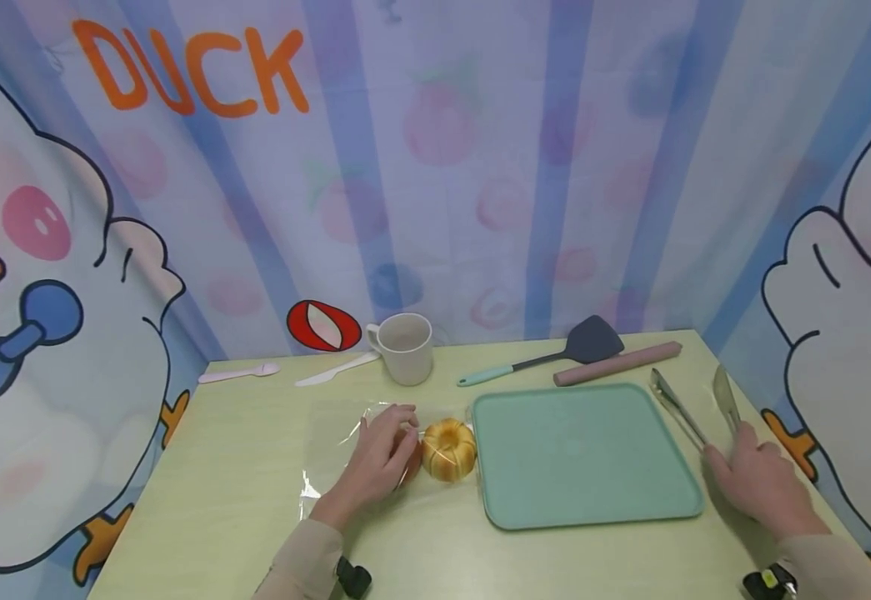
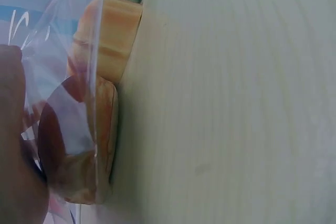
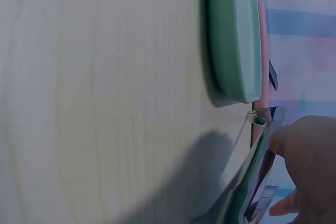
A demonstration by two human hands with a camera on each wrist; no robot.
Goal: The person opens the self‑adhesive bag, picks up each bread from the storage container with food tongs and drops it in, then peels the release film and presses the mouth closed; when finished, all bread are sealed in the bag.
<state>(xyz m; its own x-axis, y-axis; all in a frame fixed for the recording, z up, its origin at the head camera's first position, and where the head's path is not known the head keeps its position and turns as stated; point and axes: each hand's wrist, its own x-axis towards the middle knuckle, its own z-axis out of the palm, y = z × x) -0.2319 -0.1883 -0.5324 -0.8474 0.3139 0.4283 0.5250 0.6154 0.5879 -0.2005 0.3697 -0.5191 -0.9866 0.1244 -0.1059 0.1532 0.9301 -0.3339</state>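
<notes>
My left hand [image 1: 375,454] curls over a reddish-brown bun [image 1: 411,468], which it mostly hides in the head view. A clear plastic bag [image 1: 324,437] spreads under and around this hand. Right beside the bun sits a golden, ridged round bread [image 1: 448,450] with a dimple on top. From the left wrist, both the bun [image 2: 107,129] and the golden bread [image 2: 119,32] show low on the table behind the clear film. At the table's right side, my right hand [image 1: 761,482] grips metal tongs [image 1: 677,404], their arms spread apart and pointing toward the back.
A green tray [image 1: 585,458] lies between the hands. Along the back are a pink plastic utensil [image 1: 240,373], a white knife [image 1: 336,369], a white mug [image 1: 407,354], a spatula [image 1: 593,340] and a pinkish rolling pin [image 1: 618,364]. A printed curtain [image 1: 465,208] hangs behind the table.
</notes>
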